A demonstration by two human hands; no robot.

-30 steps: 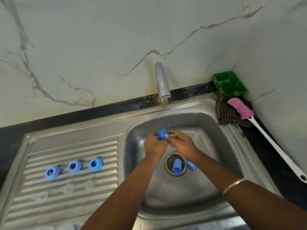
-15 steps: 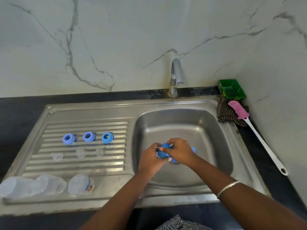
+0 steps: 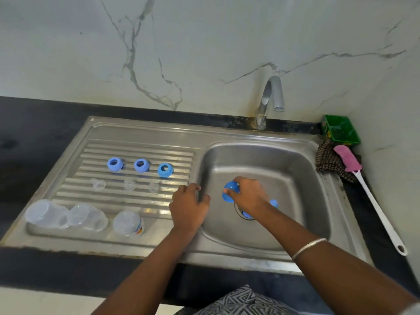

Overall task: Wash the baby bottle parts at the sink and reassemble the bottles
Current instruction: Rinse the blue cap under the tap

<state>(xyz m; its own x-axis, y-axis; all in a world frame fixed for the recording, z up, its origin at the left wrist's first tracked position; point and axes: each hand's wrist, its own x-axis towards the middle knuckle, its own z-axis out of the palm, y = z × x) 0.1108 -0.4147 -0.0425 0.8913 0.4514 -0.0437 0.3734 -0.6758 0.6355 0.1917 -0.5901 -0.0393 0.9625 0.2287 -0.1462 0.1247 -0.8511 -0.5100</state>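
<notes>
- Gripping a round blue plastic bottle cap (image 3: 230,191) over the basin of a stainless-steel sink (image 3: 268,164), the person's right hand (image 3: 248,196) curls its fingers round the cap just above the drain.
- Beside it, the left hand (image 3: 188,206) hangs over the edge between basin and ribbed steel draining board (image 3: 136,151), fingers loosely curled; it appears to hold nothing.
- Two more blue plastic parts (image 3: 273,203) lie at the drain, mostly hidden under the right wrist.
- Three blue plastic screw rings (image 3: 141,165) stand in a row on the draining board, with three clear silicone teats (image 3: 129,184) in a second row just in front of them.
- Three clear plastic bottle bodies (image 3: 87,215) lie on their sides along the board's near edge, the two on the left touching.
- A curved chrome tap (image 3: 270,98) rises behind the basin against the white marble wall.
- In the right corner sits a green plastic tray (image 3: 341,131), near a dark checked cloth (image 3: 328,161) with a pink-headed, white-handled bottle brush (image 3: 368,189) lying across it.
- A thin silver bangle (image 3: 308,247) circles the right wrist.
</notes>
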